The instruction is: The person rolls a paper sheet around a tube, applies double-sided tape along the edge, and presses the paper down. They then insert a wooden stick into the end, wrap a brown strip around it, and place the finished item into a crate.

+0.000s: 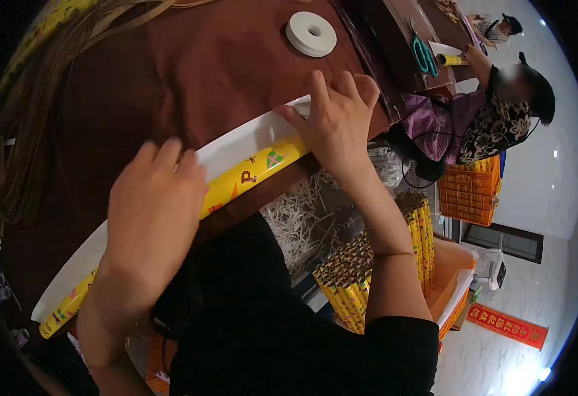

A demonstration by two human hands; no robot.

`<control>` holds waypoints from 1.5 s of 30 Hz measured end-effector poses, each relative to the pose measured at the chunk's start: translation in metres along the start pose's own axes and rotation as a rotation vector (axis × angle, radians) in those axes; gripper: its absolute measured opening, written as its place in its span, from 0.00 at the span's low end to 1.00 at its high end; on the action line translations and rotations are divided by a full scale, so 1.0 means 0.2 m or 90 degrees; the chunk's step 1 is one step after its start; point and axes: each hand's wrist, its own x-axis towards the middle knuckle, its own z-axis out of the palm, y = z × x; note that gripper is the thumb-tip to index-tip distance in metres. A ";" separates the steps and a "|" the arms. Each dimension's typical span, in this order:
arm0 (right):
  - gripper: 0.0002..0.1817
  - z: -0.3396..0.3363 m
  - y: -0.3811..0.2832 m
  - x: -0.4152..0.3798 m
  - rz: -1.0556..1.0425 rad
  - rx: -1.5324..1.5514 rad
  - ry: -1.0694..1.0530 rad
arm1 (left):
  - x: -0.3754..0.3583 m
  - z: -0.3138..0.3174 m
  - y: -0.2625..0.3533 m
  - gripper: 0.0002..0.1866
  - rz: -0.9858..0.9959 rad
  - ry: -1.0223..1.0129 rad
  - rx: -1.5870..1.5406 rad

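A long yellow printed sheet, curled into a tube [243,178] with its white inner side showing along the far edge, lies along the near edge of the brown-covered table. My left hand [157,198] rests over its left-middle part, fingers apart and slightly blurred. Over the right end is my right hand [342,119], its thumb on the white side and its fingers bent and spread. The sheet's left end [58,317] sticks out beyond my left wrist. A white tape roll [311,33] lies flat beyond my right hand.
Brown strips [31,132] lie on the table's left side. Teal scissors [424,55] are at the upper right, near a seated co-worker [500,125]. Bundled yellow tubes [348,297], white paper shreds [295,218] and an orange basket [467,195] stand below and right.
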 end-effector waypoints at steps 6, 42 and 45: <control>0.28 -0.04 0.02 0.01 -0.010 0.008 -0.030 | 0.65 -0.06 0.21 0.10 0.024 -0.053 -0.157; 0.24 -0.03 0.30 -0.19 0.052 0.142 0.042 | 0.79 0.24 0.27 0.22 0.051 -0.185 -0.666; 0.24 -0.04 0.30 -0.20 0.079 0.138 0.019 | 0.78 0.25 0.28 0.22 0.051 -0.184 -0.662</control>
